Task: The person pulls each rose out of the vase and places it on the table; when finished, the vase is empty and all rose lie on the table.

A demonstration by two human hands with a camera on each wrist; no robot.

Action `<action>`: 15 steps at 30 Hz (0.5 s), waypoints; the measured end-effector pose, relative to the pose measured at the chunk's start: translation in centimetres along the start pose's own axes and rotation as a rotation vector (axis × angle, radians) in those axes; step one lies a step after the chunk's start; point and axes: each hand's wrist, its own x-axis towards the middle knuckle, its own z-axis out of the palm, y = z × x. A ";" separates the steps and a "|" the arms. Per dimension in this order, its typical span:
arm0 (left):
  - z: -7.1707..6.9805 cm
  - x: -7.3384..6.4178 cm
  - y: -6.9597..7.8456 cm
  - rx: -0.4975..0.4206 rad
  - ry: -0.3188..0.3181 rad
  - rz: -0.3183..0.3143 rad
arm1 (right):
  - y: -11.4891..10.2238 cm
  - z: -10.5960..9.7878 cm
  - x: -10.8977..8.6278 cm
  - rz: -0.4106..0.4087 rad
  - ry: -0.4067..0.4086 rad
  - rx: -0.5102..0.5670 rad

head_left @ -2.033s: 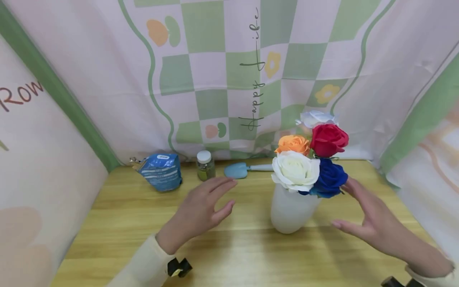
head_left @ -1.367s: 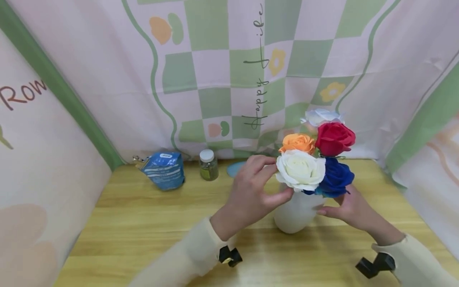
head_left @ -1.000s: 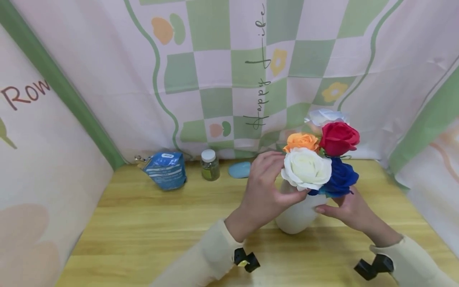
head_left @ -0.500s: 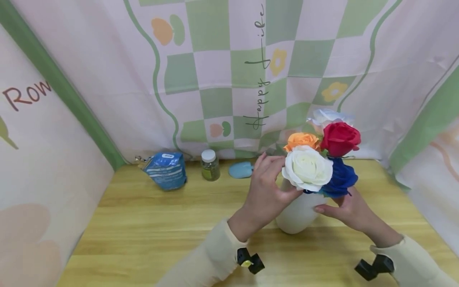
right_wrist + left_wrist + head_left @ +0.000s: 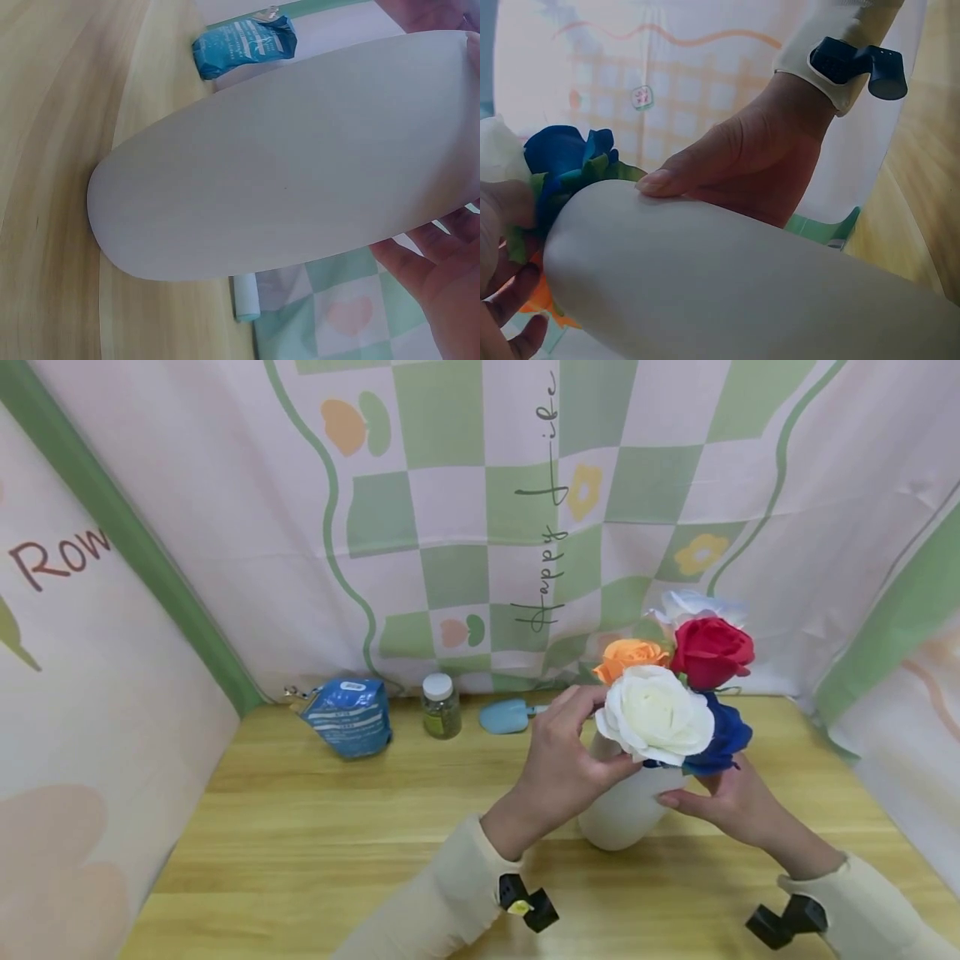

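Observation:
A white vase point(image 5: 618, 817) stands on the table, holding several artificial roses. My right hand point(image 5: 738, 802) grips its upper right side; the thumb shows on the front, and in the right wrist view fingers point(image 5: 405, 266) lie behind it. Just under the white rose point(image 5: 656, 717), my left hand point(image 5: 562, 764) pinches the flower from the left, its fingers partly hidden by petals. Beside that bloom sit a blue rose point(image 5: 726, 735), a red rose point(image 5: 712, 652), an orange rose point(image 5: 630, 658) and a pale rose point(image 5: 697, 605) at the back. The stems inside the vase are hidden.
Along the back of the wooden table point(image 5: 315, 860) are a blue bag point(image 5: 348, 718), a small jar with a white lid point(image 5: 440, 708) and a light-blue trowel point(image 5: 506, 717), its handle partly behind my left hand. A checkered curtain point(image 5: 450, 502) hangs behind.
Both hands came in from apart: the right took hold of the vase, the left of the white rose. In the last half second the white rose shifted slightly right, over the blue one.

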 end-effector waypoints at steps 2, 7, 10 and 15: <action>0.1 0.1 0.0 -0.002 0.024 0.021 | 0.0 0.0 0.0 -0.010 -0.002 0.022; 0.1 0.4 0.3 -0.002 0.071 0.070 | 0.1 0.0 0.0 -0.022 -0.006 0.078; 0.0 0.6 0.5 -0.021 0.085 0.083 | 0.1 -0.1 0.0 -0.025 -0.004 0.090; -0.2 0.8 0.7 -0.081 0.099 0.087 | 0.2 0.0 0.0 -0.044 -0.007 0.110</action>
